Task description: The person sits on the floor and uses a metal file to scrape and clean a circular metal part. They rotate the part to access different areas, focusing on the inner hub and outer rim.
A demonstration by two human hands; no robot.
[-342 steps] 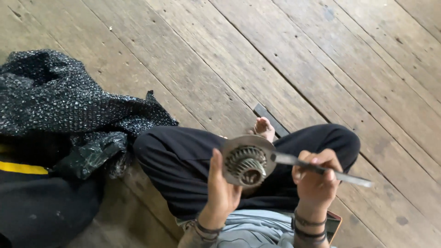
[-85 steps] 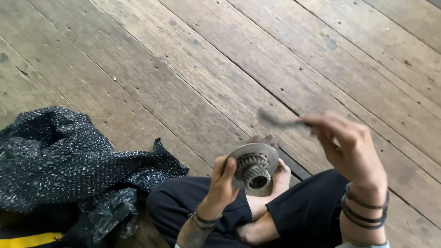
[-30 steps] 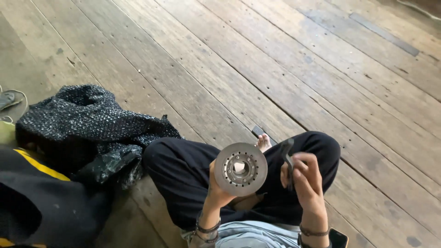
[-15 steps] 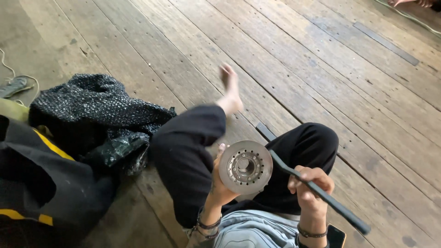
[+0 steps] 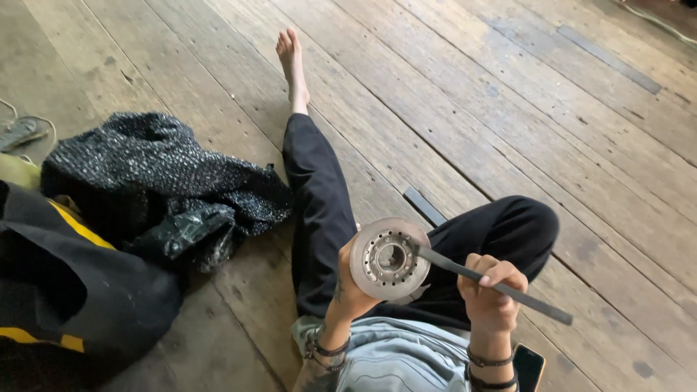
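Note:
My left hand (image 5: pixel 348 287) grips a round grey metal disc (image 5: pixel 389 259) with a ring of small holes and an open centre, held upright above my lap. In my right hand (image 5: pixel 490 290) is a long dark flat metal bar (image 5: pixel 494 285). The bar's tip touches the disc's right side near the hub, and its other end sticks out to the lower right. I sit on a wooden plank floor (image 5: pixel 450 94) in black trousers, left leg stretched forward, right knee bent.
A dark speckled cloth bundle (image 5: pixel 156 174) with black plastic lies at my left. A black bag with a yellow stripe (image 5: pixel 65 290) is at the lower left. A dark flat strip (image 5: pixel 425 205) lies on the boards by my knee. A phone (image 5: pixel 528 368) rests by my right wrist.
My left leg has stretched out flat along the floor, the foot now far forward. The bar's tip has stayed against the disc, and the view has shifted slightly.

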